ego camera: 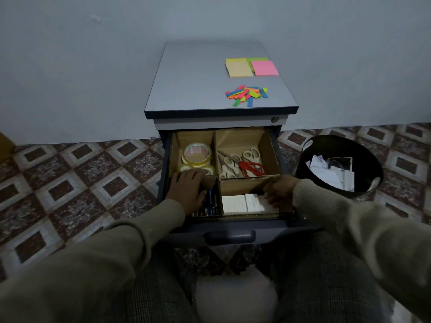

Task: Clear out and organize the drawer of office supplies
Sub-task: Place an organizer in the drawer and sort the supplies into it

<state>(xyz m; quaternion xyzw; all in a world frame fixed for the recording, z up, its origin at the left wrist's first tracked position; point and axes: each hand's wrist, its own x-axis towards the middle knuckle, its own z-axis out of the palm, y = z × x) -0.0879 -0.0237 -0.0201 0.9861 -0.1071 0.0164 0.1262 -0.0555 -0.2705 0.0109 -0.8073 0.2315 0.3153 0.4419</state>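
hands [189,187] [278,191] on corrugated cardboard dividers [247,183] | round tape rolls [197,156]

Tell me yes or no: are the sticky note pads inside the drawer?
No. The sticky note pads lie on top of the cabinet, behind the loose colored tabs, not in the open drawer.

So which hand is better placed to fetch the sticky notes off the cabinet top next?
Probably the right hand: the sticky notes lie on the cabinet top's right side, straight beyond it. The left hand would have to cross over.
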